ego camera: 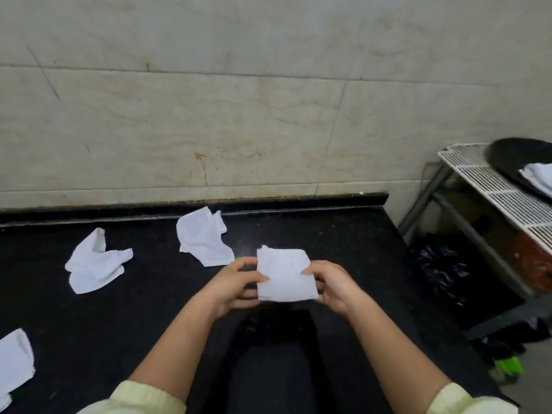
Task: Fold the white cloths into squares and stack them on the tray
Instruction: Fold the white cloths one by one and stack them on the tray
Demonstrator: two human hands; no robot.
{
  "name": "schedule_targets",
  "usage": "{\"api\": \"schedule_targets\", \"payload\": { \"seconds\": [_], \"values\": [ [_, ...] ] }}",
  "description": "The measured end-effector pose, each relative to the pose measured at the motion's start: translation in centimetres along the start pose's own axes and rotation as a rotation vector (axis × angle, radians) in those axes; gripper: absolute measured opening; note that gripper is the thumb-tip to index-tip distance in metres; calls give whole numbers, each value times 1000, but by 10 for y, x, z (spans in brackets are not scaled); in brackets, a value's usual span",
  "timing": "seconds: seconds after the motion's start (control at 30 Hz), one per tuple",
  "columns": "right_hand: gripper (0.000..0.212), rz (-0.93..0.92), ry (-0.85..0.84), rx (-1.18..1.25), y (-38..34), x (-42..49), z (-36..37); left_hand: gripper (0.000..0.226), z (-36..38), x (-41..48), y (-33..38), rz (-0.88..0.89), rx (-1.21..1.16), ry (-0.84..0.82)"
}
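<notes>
1. Grip: the left hand (236,283) pinches the left edge of the small folded white terry cloth square (285,274), thumb on top and fingers under. The right hand (331,283) pinches the opposite edge the same way. Both hands are grasping it.
2. Location: the square is held between the two grips, over the black stone countertop (149,324). Can't tell whether its underside touches the surface.
3. Handling (judgement): light, soft and limp, with no stiffness of its own. Not fragile. The terry nap should hold on itself, so it's not slippery, but the stacked layers will fan open if released.
4. Where to hold: pinch through all the layers at mid-edge. Layer ends look stepped at the corner beyond the left grip, so for a one-hand carry clamp that side.
5. Target: the round black tray (507,156) on the white wire rack (484,180), well to the right of and beyond the right grip. Folded white cloths (537,177) already sit on it, cut off by the frame edge.
6. Unfolded: one crumpled white cloth (203,237) lies just beyond the left grip. A second crumpled cloth (95,262) is well left of it. A third cloth (15,360) is far left, nearer the person.
</notes>
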State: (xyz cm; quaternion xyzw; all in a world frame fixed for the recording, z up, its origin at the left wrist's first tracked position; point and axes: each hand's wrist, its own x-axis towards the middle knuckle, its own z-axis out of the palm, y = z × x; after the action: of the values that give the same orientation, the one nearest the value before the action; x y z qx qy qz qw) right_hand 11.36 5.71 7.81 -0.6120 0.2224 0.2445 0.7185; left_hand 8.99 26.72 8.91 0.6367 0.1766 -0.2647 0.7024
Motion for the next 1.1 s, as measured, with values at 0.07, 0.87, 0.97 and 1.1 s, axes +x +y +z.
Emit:
{"api": "schedule_targets", "payload": {
  "seconds": [0.07,0.87,0.97,1.1],
  "values": [
    [25,-59,9,-5,-19,-11,-31,35,33,3,14,32,15,-33],
    [15,-397,222,-36,-203,-122,-405,19,444,32,136,265,29,-253],
    [18,-393,264,0,-222,-116,-441,26,478,53,153,274,52,-276],
    [30,-396,305,-14,-245,-102,-482,16,521,78,171,291,74,-300]
  ]
}}
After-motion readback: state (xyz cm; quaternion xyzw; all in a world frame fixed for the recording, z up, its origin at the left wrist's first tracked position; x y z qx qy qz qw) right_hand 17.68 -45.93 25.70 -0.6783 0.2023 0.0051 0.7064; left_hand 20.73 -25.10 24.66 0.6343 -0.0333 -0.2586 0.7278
